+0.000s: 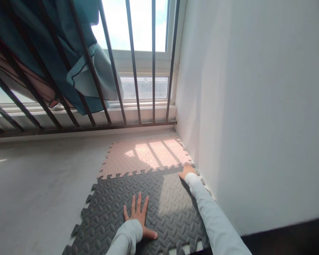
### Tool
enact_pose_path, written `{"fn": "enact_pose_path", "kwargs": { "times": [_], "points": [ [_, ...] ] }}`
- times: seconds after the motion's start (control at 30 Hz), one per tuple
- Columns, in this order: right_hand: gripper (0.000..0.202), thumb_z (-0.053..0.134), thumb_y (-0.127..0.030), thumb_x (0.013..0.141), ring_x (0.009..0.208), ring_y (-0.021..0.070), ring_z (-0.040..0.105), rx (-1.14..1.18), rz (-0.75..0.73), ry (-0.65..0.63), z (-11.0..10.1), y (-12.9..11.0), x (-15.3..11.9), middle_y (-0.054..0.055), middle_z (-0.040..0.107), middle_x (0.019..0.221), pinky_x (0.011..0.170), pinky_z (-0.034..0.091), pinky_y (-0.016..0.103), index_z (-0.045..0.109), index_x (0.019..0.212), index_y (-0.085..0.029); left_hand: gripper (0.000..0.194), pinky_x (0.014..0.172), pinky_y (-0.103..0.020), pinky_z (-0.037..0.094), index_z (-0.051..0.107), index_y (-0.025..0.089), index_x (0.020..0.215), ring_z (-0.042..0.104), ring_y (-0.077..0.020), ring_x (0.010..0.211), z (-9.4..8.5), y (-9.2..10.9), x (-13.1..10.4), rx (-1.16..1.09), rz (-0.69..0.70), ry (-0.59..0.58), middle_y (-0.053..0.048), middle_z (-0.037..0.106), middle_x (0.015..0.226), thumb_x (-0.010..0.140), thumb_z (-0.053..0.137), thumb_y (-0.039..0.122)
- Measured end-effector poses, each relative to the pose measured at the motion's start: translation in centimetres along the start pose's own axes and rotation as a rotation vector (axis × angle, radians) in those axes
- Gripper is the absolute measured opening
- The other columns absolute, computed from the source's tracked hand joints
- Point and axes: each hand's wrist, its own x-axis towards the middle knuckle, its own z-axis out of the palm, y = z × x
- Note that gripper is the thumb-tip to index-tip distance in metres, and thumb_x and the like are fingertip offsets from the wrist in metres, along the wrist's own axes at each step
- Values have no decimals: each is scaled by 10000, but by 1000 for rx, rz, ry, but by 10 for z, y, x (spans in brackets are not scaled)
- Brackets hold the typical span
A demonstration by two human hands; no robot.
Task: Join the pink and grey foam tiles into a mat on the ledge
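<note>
A dark grey foam mat tile with toothed edges lies flat on the floor. Beyond it, a pink foam mat tile meets its far edge, the teeth of the two running along one seam. My left hand rests palm down on the grey tile, fingers spread. At the far right corner of the grey tile, my right hand presses on the seam by the wall. Its thumb sticks out to the left, and its other fingertips are partly hidden.
A white wall rises close on the right. Brown metal railing bars stand at the back before a window, with a blue-green curtain bunched at the left. Pale floor extends left of the tiles.
</note>
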Motion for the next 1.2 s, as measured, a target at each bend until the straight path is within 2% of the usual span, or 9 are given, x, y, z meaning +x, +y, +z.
{"fn": "enact_pose_path", "kwargs": {
  "times": [0.1, 0.23, 0.43, 0.53, 0.63, 0.8, 0.93, 1.07, 1.2],
  "points": [
    [715, 506, -408, 707, 1244, 273, 275, -1, 0, -17, -8, -1, 2, 197, 281, 1367, 1003, 238, 358, 324, 1287, -30, 1201, 929, -630, -127, -42, 322, 1338, -216, -302, 1273, -10, 5, -7, 11, -18, -16, -18, -188, 1426, 376, 623, 595],
    [675, 560, -393, 667, 1178, 249, 381, -11, -27, -35, -16, 3, -2, 168, 367, 1325, 962, 296, 310, 409, 1242, -72, 1163, 941, -628, -98, -27, 316, 1343, -190, -303, 1284, -18, 8, -13, 17, -25, -26, -23, -171, 1433, 405, 604, 592],
    [718, 442, -417, 754, 1273, 255, 216, -68, -14, 47, 1, 11, -12, 194, 235, 1389, 1018, 196, 318, 266, 1305, 7, 1164, 942, -624, -105, -23, 314, 1344, -192, -304, 1282, -16, 8, -13, 7, -15, -3, -30, -173, 1433, 405, 595, 614],
    [741, 408, -450, 765, 1275, 253, 203, -81, -27, 74, 5, 15, -10, 182, 232, 1393, 1028, 167, 349, 219, 1324, -1, 1169, 940, -627, -101, -22, 310, 1346, -195, -308, 1280, -16, 7, -13, 3, -10, -6, -34, -173, 1432, 403, 595, 622],
    [767, 432, -470, 749, 1275, 248, 204, -91, -42, 72, 0, 15, -5, 182, 244, 1389, 1027, 166, 348, 226, 1322, -3, 1174, 940, -628, -96, -28, 312, 1344, -195, -304, 1281, -18, 7, -14, 2, -8, -16, -31, -177, 1431, 401, 597, 622],
    [683, 483, -400, 731, 1219, 286, 309, -120, -41, 53, -9, -4, -8, 233, 375, 1299, 994, 217, 372, 358, 1256, 19, 1171, 935, -633, -103, -22, 312, 1346, -196, -311, 1279, -19, 8, -15, -4, -10, -19, -32, -172, 1432, 402, 603, 612],
    [617, 378, -376, 795, 1260, 253, 239, -129, -75, 66, -4, -20, -15, 193, 286, 1368, 1019, 169, 363, 317, 1291, -13, 1197, 934, -627, -119, -24, 322, 1343, -201, -305, 1278, -16, 6, -14, -18, -3, -6, -31, -175, 1430, 376, 612, 625],
    [680, 371, -449, 792, 1264, 266, 227, -137, -87, 42, -6, -22, -14, 211, 283, 1363, 1042, 96, 385, 302, 1292, 8, 1220, 918, -631, -145, -38, 319, 1342, -228, -309, 1265, -11, 3, -10, -43, 27, 5, -42, -193, 1424, 361, 600, 662],
    [792, 444, -547, 729, 1261, 313, 223, -143, -83, -24, -10, -33, -17, 239, 262, 1362, 1027, 125, 439, 294, 1306, -27, 1260, 900, -638, -170, -53, 313, 1341, -259, -321, 1246, -8, 0, -5, -77, 52, -17, -47, -209, 1418, 330, 605, 678]
  ]
}}
